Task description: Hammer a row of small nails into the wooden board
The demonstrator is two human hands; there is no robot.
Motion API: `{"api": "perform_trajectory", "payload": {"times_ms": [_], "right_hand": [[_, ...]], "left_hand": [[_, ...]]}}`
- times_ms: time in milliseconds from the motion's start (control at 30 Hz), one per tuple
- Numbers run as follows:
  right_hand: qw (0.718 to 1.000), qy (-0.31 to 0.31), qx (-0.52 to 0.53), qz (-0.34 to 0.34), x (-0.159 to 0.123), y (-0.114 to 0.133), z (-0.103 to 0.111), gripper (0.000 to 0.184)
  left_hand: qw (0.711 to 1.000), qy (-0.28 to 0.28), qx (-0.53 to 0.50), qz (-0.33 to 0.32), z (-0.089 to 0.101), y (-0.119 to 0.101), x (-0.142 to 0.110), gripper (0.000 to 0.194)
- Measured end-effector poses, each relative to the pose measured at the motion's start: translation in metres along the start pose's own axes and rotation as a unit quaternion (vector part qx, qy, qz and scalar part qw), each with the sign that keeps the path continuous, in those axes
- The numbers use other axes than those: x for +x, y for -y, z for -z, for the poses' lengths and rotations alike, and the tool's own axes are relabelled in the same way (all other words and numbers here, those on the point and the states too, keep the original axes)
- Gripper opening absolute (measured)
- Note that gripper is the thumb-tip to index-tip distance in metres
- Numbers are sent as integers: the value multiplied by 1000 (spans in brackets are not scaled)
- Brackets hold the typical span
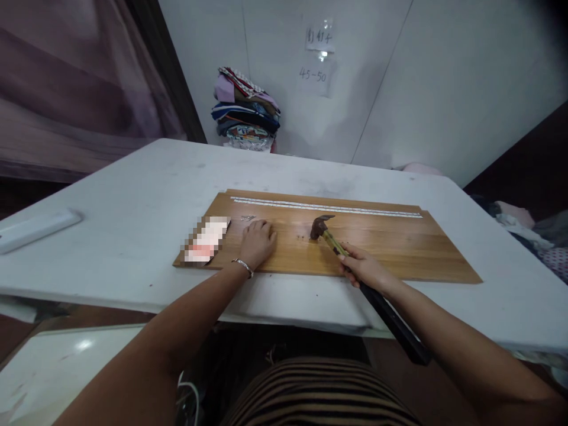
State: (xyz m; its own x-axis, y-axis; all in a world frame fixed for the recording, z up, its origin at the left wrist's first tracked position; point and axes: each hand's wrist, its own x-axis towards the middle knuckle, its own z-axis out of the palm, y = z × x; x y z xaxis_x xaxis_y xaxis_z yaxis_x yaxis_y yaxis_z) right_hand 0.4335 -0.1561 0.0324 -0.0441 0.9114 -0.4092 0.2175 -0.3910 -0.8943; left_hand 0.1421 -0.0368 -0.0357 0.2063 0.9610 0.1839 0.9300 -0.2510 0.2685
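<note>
A long wooden board [399, 248] lies flat on the white table [133, 207]. My right hand [364, 268] is wrapped round the handle of a claw hammer [323, 228], whose dark head rests on the board near its middle. My left hand [257, 241] lies on the board to the left, fingers curled downward, with a bracelet on the wrist; what is under its fingers is hidden. A few small nails [247, 218] lie just beyond that hand. A pale strip [326, 206] runs along the board's far edge.
A blurred pinkish-white patch [206, 239] sits at the board's left end. A white flat object [38, 228] lies at the table's left edge. Folded fabrics [245, 109] are stacked against the white wall behind. More cloth [532, 228] shows at the right.
</note>
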Motion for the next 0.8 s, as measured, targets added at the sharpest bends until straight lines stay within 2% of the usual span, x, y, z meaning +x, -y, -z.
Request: {"api": "perform_trajectory", "payload": {"times_ms": [433,800], "right_hand": [[1000,5,0,10,4,-2,0,69],[1000,4,4,14,2,2,2,66]], "left_hand": [[1000,7,6,-3,3,-1,0,31],[1000,8,1,-6,4,-2,1,30]]}}
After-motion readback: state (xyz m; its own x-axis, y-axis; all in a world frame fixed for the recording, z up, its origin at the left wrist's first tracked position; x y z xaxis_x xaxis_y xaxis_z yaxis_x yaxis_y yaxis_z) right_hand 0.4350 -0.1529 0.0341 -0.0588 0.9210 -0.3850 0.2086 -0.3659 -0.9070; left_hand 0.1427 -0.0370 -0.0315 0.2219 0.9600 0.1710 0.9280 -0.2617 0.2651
